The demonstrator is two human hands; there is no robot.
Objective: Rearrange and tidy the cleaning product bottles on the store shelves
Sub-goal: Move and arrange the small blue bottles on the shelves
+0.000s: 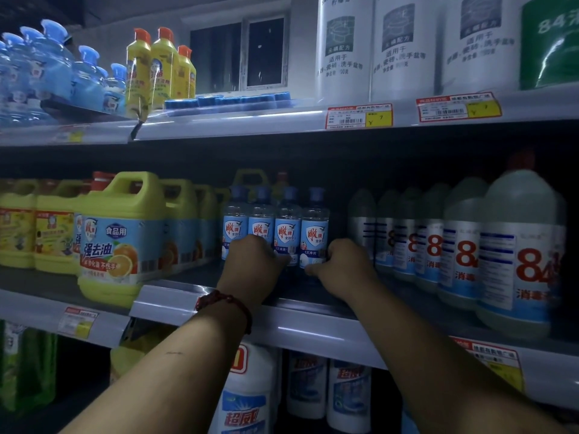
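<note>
Left hand (252, 256) and right hand (343, 261) grip blue-capped bottles (288, 227) at their bases.

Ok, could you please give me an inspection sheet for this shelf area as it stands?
Surface: grey metal middle shelf, price tags on its edge.
Job's things: four small clear blue-capped bottles upright in a row, between yellow handled jugs and white "84" bottles.
Clutter: nothing seen.
Grips: left grip and right grip curled round bottles at the row's base.
Cables: nothing seen.
Surroundings: upper shelf with tall yellow orange-capped bottles; dark window behind.
</note>
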